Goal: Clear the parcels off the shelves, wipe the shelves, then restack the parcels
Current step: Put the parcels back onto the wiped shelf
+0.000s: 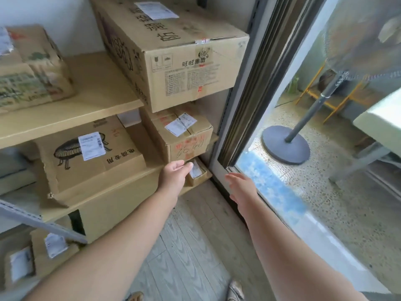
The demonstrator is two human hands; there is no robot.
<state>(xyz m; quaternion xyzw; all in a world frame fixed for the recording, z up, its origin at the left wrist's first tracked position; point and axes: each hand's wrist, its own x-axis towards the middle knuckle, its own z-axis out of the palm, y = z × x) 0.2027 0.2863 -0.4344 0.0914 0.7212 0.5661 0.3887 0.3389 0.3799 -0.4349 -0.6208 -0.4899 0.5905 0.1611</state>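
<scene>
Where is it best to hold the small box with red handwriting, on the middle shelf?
Probably at its two side faces, near the bottom, coming from the front. The small box sits at the shelf's right end, with its front corner exposed and another box overhanging its top. Both hands, left and right, are open nearby.

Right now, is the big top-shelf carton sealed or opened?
Sealed. The big carton has its top flaps flat and meeting, with a tape strip bridging the seam over the front edge.

A standing fan [308, 118] stands on speckled floor [325, 192] beyond the glass door [271, 105].
</scene>
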